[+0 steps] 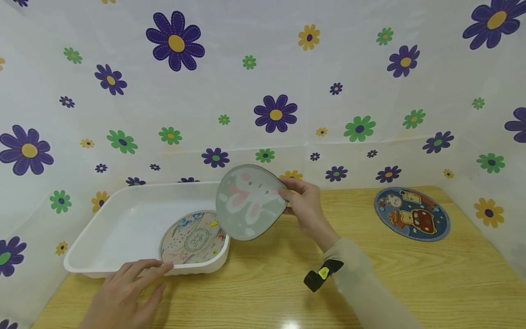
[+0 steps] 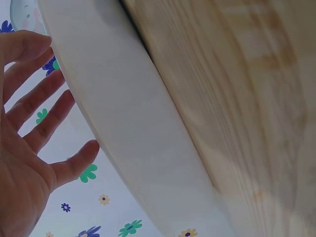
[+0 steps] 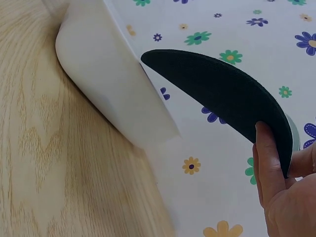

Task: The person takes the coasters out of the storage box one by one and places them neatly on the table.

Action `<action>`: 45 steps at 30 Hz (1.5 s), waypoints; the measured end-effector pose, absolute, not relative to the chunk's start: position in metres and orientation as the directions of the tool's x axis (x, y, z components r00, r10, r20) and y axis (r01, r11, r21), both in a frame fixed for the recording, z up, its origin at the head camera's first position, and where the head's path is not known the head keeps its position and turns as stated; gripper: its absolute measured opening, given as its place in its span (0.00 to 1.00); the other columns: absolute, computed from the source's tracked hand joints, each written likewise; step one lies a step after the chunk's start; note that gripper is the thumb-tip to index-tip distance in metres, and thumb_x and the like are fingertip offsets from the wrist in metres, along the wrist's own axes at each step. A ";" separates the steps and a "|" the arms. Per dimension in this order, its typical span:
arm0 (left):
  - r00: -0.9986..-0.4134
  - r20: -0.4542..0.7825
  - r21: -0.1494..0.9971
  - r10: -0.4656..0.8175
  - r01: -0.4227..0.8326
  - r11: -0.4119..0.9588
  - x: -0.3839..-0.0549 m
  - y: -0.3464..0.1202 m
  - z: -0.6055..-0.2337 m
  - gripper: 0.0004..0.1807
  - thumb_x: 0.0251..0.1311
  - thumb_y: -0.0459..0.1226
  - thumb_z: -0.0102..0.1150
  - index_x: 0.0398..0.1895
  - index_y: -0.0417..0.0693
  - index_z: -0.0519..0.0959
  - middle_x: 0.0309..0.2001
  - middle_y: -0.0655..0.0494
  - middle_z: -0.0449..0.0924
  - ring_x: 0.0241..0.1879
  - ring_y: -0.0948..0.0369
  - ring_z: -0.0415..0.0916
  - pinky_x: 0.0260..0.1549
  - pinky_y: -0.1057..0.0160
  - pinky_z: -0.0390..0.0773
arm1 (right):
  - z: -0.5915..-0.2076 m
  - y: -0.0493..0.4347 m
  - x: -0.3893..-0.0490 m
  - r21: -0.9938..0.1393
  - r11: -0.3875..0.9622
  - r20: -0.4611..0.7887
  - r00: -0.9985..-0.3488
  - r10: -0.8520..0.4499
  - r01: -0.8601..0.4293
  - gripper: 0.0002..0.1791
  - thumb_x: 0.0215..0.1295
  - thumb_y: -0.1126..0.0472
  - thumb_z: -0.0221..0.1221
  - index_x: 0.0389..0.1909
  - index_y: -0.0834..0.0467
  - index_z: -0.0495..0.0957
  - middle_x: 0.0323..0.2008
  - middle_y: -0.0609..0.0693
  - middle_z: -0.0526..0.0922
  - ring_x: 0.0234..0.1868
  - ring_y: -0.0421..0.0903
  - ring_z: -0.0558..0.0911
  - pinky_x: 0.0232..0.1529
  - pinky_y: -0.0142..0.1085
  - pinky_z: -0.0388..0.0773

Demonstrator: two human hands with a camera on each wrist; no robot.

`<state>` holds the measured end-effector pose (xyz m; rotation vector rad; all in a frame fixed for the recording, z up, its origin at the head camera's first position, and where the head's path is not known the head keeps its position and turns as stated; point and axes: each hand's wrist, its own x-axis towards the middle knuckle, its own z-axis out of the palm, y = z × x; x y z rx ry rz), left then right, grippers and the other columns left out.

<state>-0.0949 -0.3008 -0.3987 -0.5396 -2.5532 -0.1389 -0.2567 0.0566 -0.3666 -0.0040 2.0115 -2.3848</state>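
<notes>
My right hand [image 1: 306,210] pinches the edge of a grey-green mouse pad [image 1: 248,214] with a pink and white rabbit print, thumb on the printed face. It is held tilted over the right end of a white plastic basin [image 1: 119,269]; its dark underside shows in the right wrist view. Inside the basin, a round floral mouse pad [image 1: 185,237] leans at the right end, partly covered by the rabbit one. My left hand [image 1: 129,290] has its fingers spread, fingertips [image 2: 91,148] at the basin's near rim.
An oval blue mouse pad [image 1: 412,214] with a bear-and-car print lies on the wooden table [image 1: 287,283] at the far right. Behind the table hangs a white cloth [image 1: 230,82] with printed flowers. A black strap [image 1: 322,274] is around the right wrist.
</notes>
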 end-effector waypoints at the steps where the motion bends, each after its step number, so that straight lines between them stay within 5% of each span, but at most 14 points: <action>1: -0.787 0.511 -0.008 0.347 0.399 0.917 -0.095 -0.301 -0.399 0.28 0.39 0.38 0.79 0.51 0.60 0.87 0.43 0.59 0.86 0.42 0.53 0.83 0.38 0.45 0.83 | -0.367 0.058 -0.257 -0.987 -0.163 -0.011 -1.000 -0.019 0.014 0.17 0.72 0.70 0.58 0.58 0.59 0.82 0.55 0.56 0.82 0.35 0.41 0.86 0.35 0.38 0.88; 11: -0.817 0.478 -0.022 0.323 0.357 0.934 -0.094 -0.300 -0.398 0.26 0.41 0.41 0.79 0.50 0.61 0.88 0.40 0.61 0.84 0.40 0.55 0.82 0.37 0.48 0.83 | -0.368 0.070 -0.257 -0.989 -0.149 0.003 -1.000 0.006 -0.003 0.17 0.72 0.69 0.57 0.59 0.59 0.81 0.54 0.56 0.82 0.36 0.41 0.86 0.34 0.37 0.88; 32: -0.761 0.542 -0.036 0.357 0.404 0.914 -0.096 -0.305 -0.402 0.26 0.35 0.39 0.78 0.46 0.59 0.88 0.38 0.63 0.83 0.37 0.57 0.81 0.33 0.49 0.82 | -0.366 0.089 -0.257 -0.992 -0.126 -0.028 -0.999 0.047 0.022 0.18 0.73 0.68 0.57 0.62 0.59 0.79 0.59 0.57 0.81 0.36 0.40 0.86 0.37 0.37 0.88; 45: -0.798 0.519 -0.002 0.305 0.356 0.935 -0.095 -0.299 -0.400 0.24 0.38 0.40 0.79 0.46 0.59 0.88 0.38 0.62 0.83 0.39 0.57 0.81 0.36 0.47 0.81 | -0.371 0.105 -0.256 -0.992 -0.120 -0.048 -0.996 0.074 0.039 0.18 0.73 0.67 0.57 0.62 0.60 0.79 0.58 0.56 0.81 0.36 0.39 0.86 0.37 0.35 0.88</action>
